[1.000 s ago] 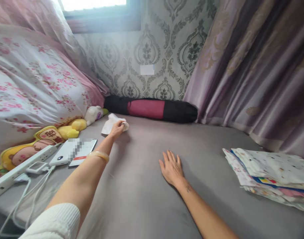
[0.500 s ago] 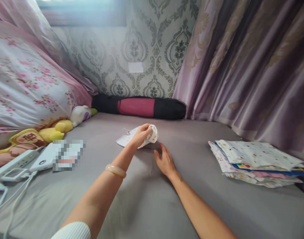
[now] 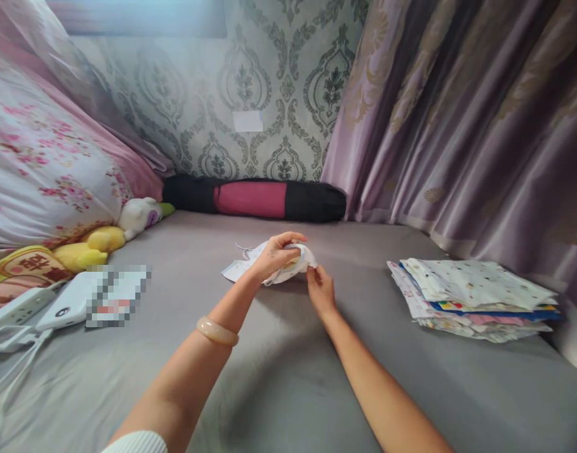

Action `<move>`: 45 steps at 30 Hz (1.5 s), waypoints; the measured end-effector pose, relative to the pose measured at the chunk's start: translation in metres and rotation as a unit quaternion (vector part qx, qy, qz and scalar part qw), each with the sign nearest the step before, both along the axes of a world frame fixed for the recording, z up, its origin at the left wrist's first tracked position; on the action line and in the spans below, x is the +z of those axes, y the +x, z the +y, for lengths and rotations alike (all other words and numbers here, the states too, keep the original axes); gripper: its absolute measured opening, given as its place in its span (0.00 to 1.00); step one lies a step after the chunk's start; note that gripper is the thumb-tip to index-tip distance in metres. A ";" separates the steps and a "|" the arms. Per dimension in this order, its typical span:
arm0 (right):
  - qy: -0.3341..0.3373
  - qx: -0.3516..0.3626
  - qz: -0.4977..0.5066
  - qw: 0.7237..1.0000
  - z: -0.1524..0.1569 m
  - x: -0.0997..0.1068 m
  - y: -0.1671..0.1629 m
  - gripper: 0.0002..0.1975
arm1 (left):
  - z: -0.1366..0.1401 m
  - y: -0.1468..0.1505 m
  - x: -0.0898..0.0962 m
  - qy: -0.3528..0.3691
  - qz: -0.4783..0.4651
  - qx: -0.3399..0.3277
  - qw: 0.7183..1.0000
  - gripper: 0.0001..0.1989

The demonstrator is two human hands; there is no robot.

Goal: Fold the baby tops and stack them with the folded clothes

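While the left hand [image 3: 277,255] clasps the white cloth [image 3: 289,272] near the frame's centre, the right hand [image 3: 322,293] pinches its right edge; a 2-handed grip seems the step in hand, the next move calling for that edge held fast.

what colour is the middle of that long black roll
The middle band is deep pink, clearest in the head view.

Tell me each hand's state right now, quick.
Left hand: holding the white cloth.
Right hand: closed, pinching the cloth's right edge.
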State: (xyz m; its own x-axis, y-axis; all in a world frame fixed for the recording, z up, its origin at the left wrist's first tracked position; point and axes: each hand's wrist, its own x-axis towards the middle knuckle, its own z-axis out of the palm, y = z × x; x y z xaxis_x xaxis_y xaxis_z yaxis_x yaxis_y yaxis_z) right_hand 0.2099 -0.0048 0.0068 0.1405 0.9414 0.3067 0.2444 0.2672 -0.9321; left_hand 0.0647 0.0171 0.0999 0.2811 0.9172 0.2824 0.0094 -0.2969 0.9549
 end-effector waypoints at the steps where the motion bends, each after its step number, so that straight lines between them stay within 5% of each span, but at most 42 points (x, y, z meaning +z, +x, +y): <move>1: -0.001 -0.015 0.010 1.000 0.002 0.002 0.004 0.20 | 0.001 -0.004 0.001 0.019 0.019 0.002 1.000 0.17; 9: 0.005 -0.096 0.033 0.995 -0.003 0.055 0.030 0.12 | 0.011 -0.027 -0.005 0.093 0.118 0.034 0.988 0.15; 14: 0.018 -0.058 0.006 0.998 -0.021 0.091 0.037 0.11 | 0.003 -0.029 -0.003 0.090 0.099 0.031 0.991 0.15; 18: -0.044 0.010 -0.006 0.999 -0.026 0.104 0.049 0.11 | -0.002 -0.027 -0.004 0.021 0.058 -0.013 0.998 0.24; 27: -0.037 0.045 -0.322 0.945 -0.022 0.094 0.078 0.13 | -0.002 -0.013 -0.022 0.001 0.042 -0.035 0.999 0.19; 35: 0.046 0.126 -0.282 0.950 -0.023 0.091 0.050 0.15 | -0.007 -0.001 -0.022 -0.014 0.085 -0.063 0.994 0.19; 41: 0.005 0.160 -0.195 0.968 -0.017 0.081 0.053 0.13 | -0.014 -0.010 -0.017 -0.040 0.069 -0.047 0.996 0.21; 45: 0.007 0.121 -0.173 0.978 -0.010 0.075 0.060 0.13 | -0.019 -0.031 -0.017 -0.046 0.100 0.010 0.994 0.23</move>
